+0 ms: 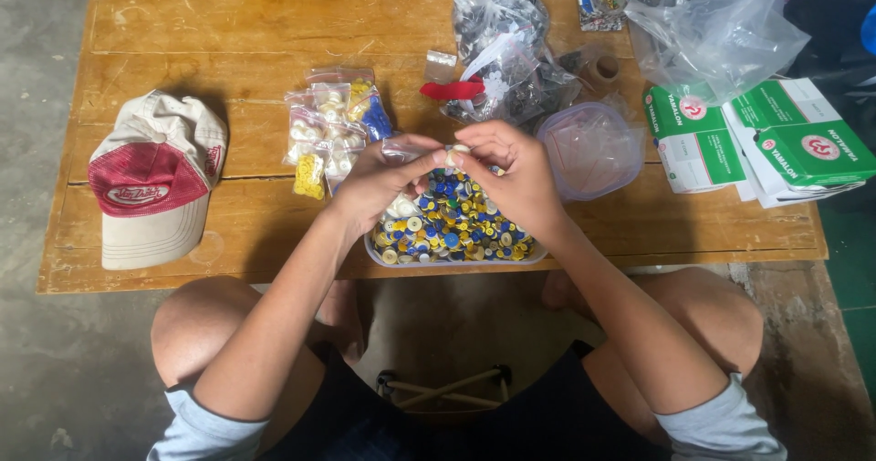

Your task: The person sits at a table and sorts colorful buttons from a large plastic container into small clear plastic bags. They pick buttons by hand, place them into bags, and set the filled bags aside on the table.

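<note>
Both grips pinch small bag [401,151] over wood table [274,23], concrete floor [36,351].

Cap [155,180] left of button tray [456,258]

Cap [155,180] on my left — filled button packets [330,128] mid-table, clear lid [591,149] beside them, green boxes [757,141] right, plastic bags [712,23] behind, all on the wooden table [228,23].

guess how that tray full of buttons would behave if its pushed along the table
The tray of buttons looks heaped, so a shove would probably spill some. It overhangs the table edge, so it might tip. Loose round buttons would likely roll.
</note>
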